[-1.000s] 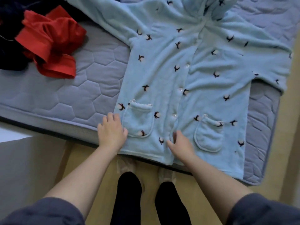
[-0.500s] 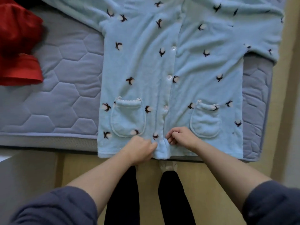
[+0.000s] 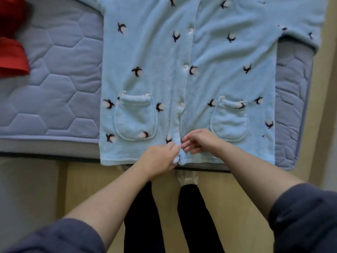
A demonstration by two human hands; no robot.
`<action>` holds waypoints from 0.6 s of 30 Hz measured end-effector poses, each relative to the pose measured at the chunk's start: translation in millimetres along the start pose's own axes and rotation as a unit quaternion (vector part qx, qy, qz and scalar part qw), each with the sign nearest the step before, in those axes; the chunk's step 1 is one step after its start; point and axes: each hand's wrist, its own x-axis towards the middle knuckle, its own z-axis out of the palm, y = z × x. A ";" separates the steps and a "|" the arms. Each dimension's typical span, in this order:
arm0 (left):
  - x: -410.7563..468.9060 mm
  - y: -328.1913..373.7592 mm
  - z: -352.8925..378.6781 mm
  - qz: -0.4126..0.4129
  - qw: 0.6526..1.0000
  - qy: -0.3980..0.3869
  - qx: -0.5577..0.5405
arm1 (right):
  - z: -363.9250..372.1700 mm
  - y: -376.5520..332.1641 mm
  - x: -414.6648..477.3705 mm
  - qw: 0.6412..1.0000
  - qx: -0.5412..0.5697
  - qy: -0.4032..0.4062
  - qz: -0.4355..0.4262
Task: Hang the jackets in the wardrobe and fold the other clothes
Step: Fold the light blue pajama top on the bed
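Lying front-up and spread flat, the light blue fleece top (image 3: 145, 52) covers the right part of the quilted mattress (image 3: 54, 70), its hem reaching just over the near edge of the bed; small dark-and-white motifs dot the cloth; a row of pale buttons (image 3: 185, 67) runs down the middle, where the two front panels meet; two rounded patch pockets with frilled tops sit low on either side of that row, one (image 3: 135, 121) toward the left of the view, the other (image 3: 229, 123) toward the right; one sleeve of the top (image 3: 300, 21) stretches off to the right, toward the mattress's edge.

At the hem, at the bottom of the button line, the left hand (image 3: 158, 158) grips a small bunch of the front edge, its fingers (image 3: 174, 147) curled round the cloth; the right hand (image 3: 200, 140) lies just beside it on the other panel, its fingers (image 3: 187, 145) loosely bent with their tips at the same fold; whether they pinch the cloth cannot be told; the two hands are almost touching.

A red garment (image 3: 12, 57) lies on the mattress at the left border of the view, partly cut off and well apart from the top; below the bed is a pale wooden floor (image 3: 228, 207); the person's legs (image 3: 142, 225) in black stand close against the bed, with a light sock (image 3: 187, 177) showing under the hem; dark grey cuffs (image 3: 306, 216) sit pushed up both forearms.
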 end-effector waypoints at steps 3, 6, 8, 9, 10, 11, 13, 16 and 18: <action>-14.0 7.5 -24.9 0.097 0.995 0.007 -0.021 | 3.8 2.3 -4.9 0.998 0.016 -0.067 0.007; -10.7 21.8 -30.1 0.087 0.994 -0.059 -0.025 | 6.3 1.1 -11.4 0.988 0.091 -0.125 -0.014; -0.6 29.2 -25.5 0.048 0.988 -0.146 -0.011 | 8.2 -1.0 -14.9 0.989 0.133 -0.060 -0.013; 3.8 31.2 -21.1 0.016 0.981 -0.195 -0.004 | 7.3 0.2 -14.5 0.992 0.130 0.004 0.004; 5.8 32.1 -18.9 -0.004 0.969 -0.248 -0.003 | 5.2 2.3 -14.2 0.991 0.111 0.075 0.017; 6.5 30.7 -19.1 -0.005 0.961 -0.275 -0.009 | 2.0 4.1 -13.6 0.987 0.083 0.135 0.011; 7.2 24.0 -30.7 0.004 0.968 -0.245 -0.045 | -5.0 2.5 -17.1 0.973 -0.049 0.223 -0.040; 15.1 -6.1 -63.1 -0.029 0.985 -0.157 -0.069 | -8.2 -26.6 -28.9 0.921 -0.214 0.302 -0.125; 25.4 -38.4 -88.0 -0.080 0.988 -0.118 -0.064 | -4.2 -61.0 -30.4 0.901 -0.238 0.316 -0.180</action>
